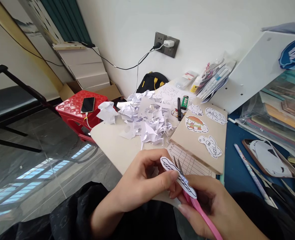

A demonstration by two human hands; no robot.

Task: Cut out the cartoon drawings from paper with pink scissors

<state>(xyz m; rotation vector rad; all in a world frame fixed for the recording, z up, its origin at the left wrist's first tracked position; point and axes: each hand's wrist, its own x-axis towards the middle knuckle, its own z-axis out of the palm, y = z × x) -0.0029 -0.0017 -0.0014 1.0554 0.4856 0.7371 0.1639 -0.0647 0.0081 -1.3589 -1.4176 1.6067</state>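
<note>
My left hand point(142, 181) pinches a small paper cutout point(179, 176), a black-outlined drawing on white paper, between thumb and fingers. My right hand point(212, 210) is closed round pink-handled scissors point(200, 208), whose blades point(178, 165) cross the paper's upper edge. Both hands are low in the head view, just in front of the table's near edge.
A heap of white paper scraps point(144, 116) lies on the beige table point(112, 143). Cut-out stickers point(196, 124) rest on a brown notebook point(187, 143). Beyond them are black scissors point(179, 108) and a green lighter point(185, 102). A red stool point(72, 108) carries a phone point(88, 104).
</note>
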